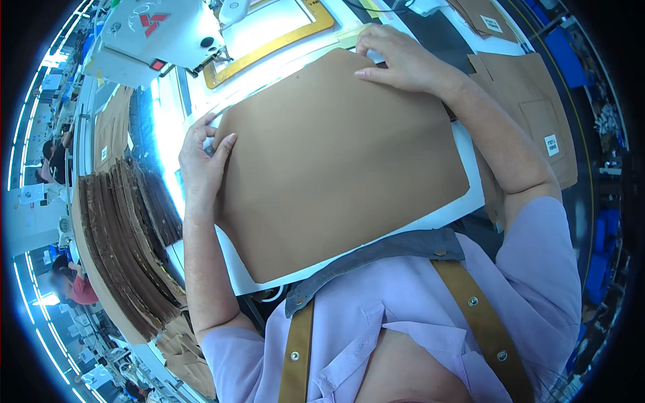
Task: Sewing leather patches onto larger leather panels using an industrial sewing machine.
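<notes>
Over a white work surface (471, 168), a broad brown panel (336, 174) spreads in front of the person (349, 302); it looks light, pliable and easy to crease, so opposite edges suit the grip. The left hand (203, 158) pinches its left edge, the right hand (404, 64) its far edge, with a white sewing machine (158, 43) beyond.

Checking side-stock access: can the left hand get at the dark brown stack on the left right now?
Probably yes, if it lets go: the left hand is at the brown panel's left edge, and the dark brown stack lies just left of that forearm, with nothing visible between.
</notes>
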Demonstrator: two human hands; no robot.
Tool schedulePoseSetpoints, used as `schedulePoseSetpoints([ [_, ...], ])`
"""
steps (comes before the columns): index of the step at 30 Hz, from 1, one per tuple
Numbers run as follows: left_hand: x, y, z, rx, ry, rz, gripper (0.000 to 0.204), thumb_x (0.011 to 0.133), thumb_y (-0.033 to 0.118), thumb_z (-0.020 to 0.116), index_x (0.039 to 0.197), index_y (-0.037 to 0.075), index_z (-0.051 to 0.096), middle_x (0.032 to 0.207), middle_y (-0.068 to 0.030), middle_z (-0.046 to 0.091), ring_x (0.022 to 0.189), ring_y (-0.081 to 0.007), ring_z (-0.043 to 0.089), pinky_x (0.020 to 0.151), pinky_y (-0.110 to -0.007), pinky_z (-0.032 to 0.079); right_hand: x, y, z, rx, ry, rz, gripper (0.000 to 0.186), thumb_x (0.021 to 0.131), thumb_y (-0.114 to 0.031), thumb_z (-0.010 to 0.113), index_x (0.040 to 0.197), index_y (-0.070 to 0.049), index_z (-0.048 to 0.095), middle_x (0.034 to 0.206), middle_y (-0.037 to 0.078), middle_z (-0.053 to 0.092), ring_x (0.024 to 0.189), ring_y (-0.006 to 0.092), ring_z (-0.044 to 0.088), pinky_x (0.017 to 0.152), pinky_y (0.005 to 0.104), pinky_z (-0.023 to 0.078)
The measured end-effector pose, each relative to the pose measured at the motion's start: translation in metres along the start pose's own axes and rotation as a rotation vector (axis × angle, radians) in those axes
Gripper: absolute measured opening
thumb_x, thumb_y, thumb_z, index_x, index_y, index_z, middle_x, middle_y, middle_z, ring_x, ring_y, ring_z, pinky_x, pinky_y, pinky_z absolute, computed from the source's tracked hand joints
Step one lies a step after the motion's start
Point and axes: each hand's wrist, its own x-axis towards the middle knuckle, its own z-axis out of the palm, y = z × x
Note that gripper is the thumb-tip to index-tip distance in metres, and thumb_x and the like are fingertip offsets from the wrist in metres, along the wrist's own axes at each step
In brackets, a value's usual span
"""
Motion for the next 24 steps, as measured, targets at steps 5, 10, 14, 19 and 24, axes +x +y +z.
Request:
schedulePoseSetpoints([
  [5,0.009,0.011,0.002,-0.283,0.027,-0.14,0.024,0.088,0.015,0.082,0.099,0.006,0.063,0.102,-0.0044,0.073,0.095,-0.0101,0.066,0.084,-0.028,0.053,0.013,-0.021,-0.004,0.303,-0.027,0.217,0.034,0.094,-0.036,0.07,0.102,-0.004,0.063,0.09,0.014,0.069,0.082,0.0285,0.068,0.074,0.0402,0.052],
  [10,0.036,0.003,-0.003,-0.561,0.048,-0.473,0.016,0.092,0.014,0.078,0.101,0.004,0.069,0.082,-0.0008,0.071,0.063,-0.0052,0.061,0.054,-0.019,0.047,0.031,-0.001,-0.003,0.233,0.007,0.341,0.03,0.093,-0.034,0.069,0.084,-0.006,0.065,0.081,0.01,0.07,0.078,0.026,0.068,0.072,0.0389,0.052],
  [14,0.061,-0.057,0.007,-0.304,0.066,-0.322,0.018,0.091,0.013,0.079,0.1,-0.001,0.072,0.082,-0.0039,0.072,0.07,-0.0057,0.063,0.061,-0.02,0.049,0.058,0.009,0.003,0.072,-0.02,0.338,0.03,0.092,-0.035,0.068,0.077,-0.009,0.064,0.076,0.006,0.07,0.076,0.0257,0.068,0.07,0.0403,0.052],
  [19,0.111,-0.053,0.011,-0.124,-0.004,-0.402,0.019,0.088,0.014,0.078,0.101,0.0,0.075,0.085,-0.0056,0.074,0.077,-0.0095,0.067,0.072,-0.025,0.052,0.086,0.031,0.004,0.024,-0.014,0.4,0.03,0.091,-0.034,0.067,0.072,-0.012,0.063,0.071,0.004,0.068,0.076,0.0263,0.068,0.068,0.0429,0.051],
  [24,0.172,-0.108,0.015,0.177,0.081,-0.207,0.036,0.087,0.015,0.074,0.12,0.002,0.07,0.116,-0.013,0.073,0.108,-0.023,0.068,0.096,-0.037,0.05,0.144,0.062,0.016,-0.065,0.028,0.394,0.028,0.092,-0.036,0.066,0.077,-0.011,0.067,0.078,0.007,0.07,0.078,0.0267,0.069,0.069,0.0422,0.053],
])
